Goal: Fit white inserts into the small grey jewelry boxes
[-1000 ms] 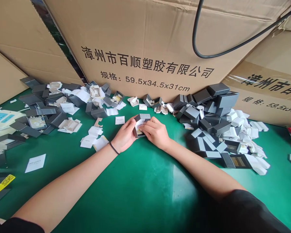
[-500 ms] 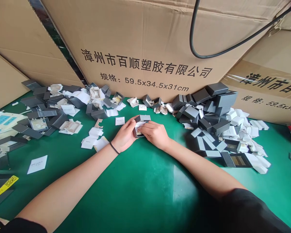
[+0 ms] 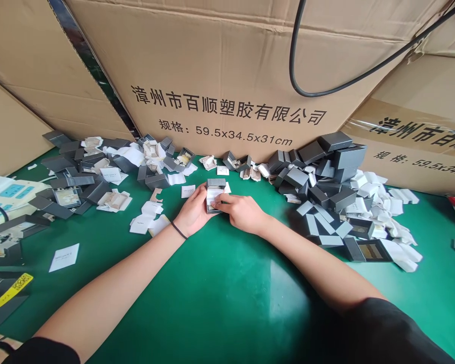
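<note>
A small dark grey box [image 3: 216, 183] with its lid raised is in my left hand [image 3: 192, 212], which grips it from the left side. White lining and a pale insert show inside the box. My right hand [image 3: 244, 212] comes in from the right, with its fingertips pressed together at the insert, low in the box opening. What lies between those fingertips is too small to make out. A bit of white paper [image 3: 227, 188] shows just behind my right fingers. To the left of the box, a white printed card [image 3: 188, 191] lies on the green table [image 3: 220, 283].
Piles of opened dark boxes and white inserts lie at left [image 3: 94, 192] and right [image 3: 331, 192]. A large cardboard carton [image 3: 212, 60] stands along the back, with a black cable [image 3: 293, 60] hanging before it. A white card [image 3: 64, 257] lies at front left.
The box has turned to face me more squarely and sits slightly further left. My right fingers have drawn back a little, showing more of its inside. The camera view has shifted slightly.
</note>
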`<act>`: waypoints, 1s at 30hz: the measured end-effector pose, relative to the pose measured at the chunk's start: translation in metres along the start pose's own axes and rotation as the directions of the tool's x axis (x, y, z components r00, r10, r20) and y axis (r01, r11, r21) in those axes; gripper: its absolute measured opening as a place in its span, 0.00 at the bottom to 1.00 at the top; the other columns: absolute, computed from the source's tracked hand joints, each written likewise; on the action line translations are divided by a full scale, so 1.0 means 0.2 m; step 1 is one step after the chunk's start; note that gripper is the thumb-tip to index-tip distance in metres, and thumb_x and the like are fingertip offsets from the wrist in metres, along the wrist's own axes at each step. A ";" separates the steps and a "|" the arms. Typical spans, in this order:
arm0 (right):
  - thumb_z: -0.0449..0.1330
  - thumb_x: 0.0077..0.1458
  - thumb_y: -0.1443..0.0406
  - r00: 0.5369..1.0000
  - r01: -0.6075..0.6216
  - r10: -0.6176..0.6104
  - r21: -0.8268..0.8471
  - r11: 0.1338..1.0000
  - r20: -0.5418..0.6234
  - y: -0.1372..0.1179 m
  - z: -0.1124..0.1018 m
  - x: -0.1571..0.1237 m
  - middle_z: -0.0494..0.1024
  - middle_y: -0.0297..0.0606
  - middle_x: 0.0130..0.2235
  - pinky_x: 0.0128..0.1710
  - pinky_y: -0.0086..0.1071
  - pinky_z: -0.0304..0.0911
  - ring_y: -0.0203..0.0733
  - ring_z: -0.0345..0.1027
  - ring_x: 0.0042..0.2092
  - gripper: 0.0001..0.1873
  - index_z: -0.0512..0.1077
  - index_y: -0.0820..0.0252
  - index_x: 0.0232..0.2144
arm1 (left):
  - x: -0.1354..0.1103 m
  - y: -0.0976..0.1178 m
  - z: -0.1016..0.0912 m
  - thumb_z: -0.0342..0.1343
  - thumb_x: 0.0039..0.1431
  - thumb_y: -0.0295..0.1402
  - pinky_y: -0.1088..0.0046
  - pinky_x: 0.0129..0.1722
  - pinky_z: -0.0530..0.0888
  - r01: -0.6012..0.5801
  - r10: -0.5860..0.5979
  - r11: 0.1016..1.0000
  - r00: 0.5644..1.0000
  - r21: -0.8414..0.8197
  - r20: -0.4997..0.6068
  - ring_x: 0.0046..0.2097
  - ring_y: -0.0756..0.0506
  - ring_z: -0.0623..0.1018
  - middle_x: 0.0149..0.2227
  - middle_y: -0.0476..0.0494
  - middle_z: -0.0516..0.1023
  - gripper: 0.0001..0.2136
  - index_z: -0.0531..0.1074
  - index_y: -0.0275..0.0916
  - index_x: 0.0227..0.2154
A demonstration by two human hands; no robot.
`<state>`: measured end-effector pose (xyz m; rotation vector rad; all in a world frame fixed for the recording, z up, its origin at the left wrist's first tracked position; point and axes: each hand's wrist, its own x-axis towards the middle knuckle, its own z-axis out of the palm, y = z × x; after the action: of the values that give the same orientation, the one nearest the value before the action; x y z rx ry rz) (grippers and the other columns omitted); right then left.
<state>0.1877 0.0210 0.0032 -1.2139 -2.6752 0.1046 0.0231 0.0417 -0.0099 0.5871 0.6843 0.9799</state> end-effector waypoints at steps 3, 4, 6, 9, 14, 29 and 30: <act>0.46 0.54 0.74 0.998 -0.019 0.020 0.019 1.000 -0.054 0.00 0.05 0.00 0.71 0.33 0.52 0.28 0.27 0.60 0.39 0.68 0.45 0.24 0.69 0.52 0.50 | 0.00 0.00 -0.01 0.48 0.62 0.37 0.62 0.43 0.72 -0.003 0.003 1.000 1.000 -0.001 -0.002 0.45 0.44 0.75 0.45 0.40 0.75 0.12 0.67 0.41 0.46; 0.46 0.54 0.73 0.996 -0.020 0.023 0.033 0.999 -0.083 0.00 0.06 0.00 0.71 0.33 0.51 0.30 0.27 0.61 0.38 0.68 0.45 0.24 0.70 0.51 0.49 | 0.01 -0.01 -0.01 0.48 0.62 0.37 0.62 0.44 0.72 -0.008 0.008 1.000 1.000 -0.002 -0.001 0.45 0.44 0.75 0.45 0.40 0.74 0.13 0.66 0.41 0.47; 0.46 0.55 0.73 0.987 -0.029 0.038 0.054 0.998 -0.159 0.01 0.09 0.00 0.73 0.33 0.50 0.32 0.26 0.61 0.37 0.68 0.45 0.24 0.71 0.51 0.48 | 0.01 -0.01 -0.01 0.48 0.62 0.38 0.61 0.45 0.71 -0.028 0.028 1.000 1.000 -0.007 0.003 0.46 0.44 0.74 0.46 0.40 0.74 0.13 0.66 0.41 0.48; 0.46 0.55 0.74 0.946 -0.106 0.121 0.065 0.992 -0.301 0.01 0.10 -0.01 0.73 0.36 0.47 0.31 0.25 0.59 0.35 0.68 0.42 0.23 0.71 0.52 0.48 | 0.01 -0.02 -0.01 0.48 0.62 0.38 0.60 0.48 0.71 -0.060 0.060 0.998 0.998 -0.024 -0.012 0.49 0.43 0.73 0.48 0.40 0.73 0.14 0.65 0.41 0.49; 0.47 0.56 0.72 0.907 -0.258 0.274 0.094 0.962 -0.320 0.02 0.09 0.00 0.72 0.37 0.42 0.25 0.25 0.55 0.34 0.68 0.37 0.23 0.68 0.49 0.50 | 0.01 -0.02 0.00 0.47 0.63 0.37 0.57 0.49 0.70 -0.048 0.047 0.998 0.998 -0.049 -0.033 0.53 0.42 0.70 0.52 0.41 0.70 0.12 0.66 0.42 0.46; 0.48 0.53 0.73 0.925 -0.261 0.287 0.132 0.956 -0.248 0.04 0.11 0.00 0.70 0.36 0.41 0.29 0.25 0.61 0.37 0.67 0.36 0.30 0.61 0.46 0.57 | 0.00 -0.02 0.00 0.47 0.62 0.37 0.58 0.49 0.69 -0.043 0.043 0.999 0.999 0.002 0.023 0.52 0.43 0.71 0.51 0.42 0.71 0.12 0.65 0.44 0.48; 0.48 0.53 0.74 0.926 -0.255 0.283 0.141 0.957 -0.250 0.04 0.12 0.00 0.70 0.36 0.41 0.30 0.25 0.61 0.36 0.67 0.36 0.30 0.61 0.46 0.57 | 0.00 -0.02 0.01 0.47 0.62 0.37 0.58 0.49 0.70 -0.045 0.045 0.999 0.999 0.006 0.023 0.52 0.43 0.71 0.51 0.42 0.70 0.12 0.65 0.44 0.48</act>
<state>0.1882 0.0278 -0.0214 -1.4422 -2.2339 0.1127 0.0257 0.0403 -0.0114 0.6208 0.6563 1.0114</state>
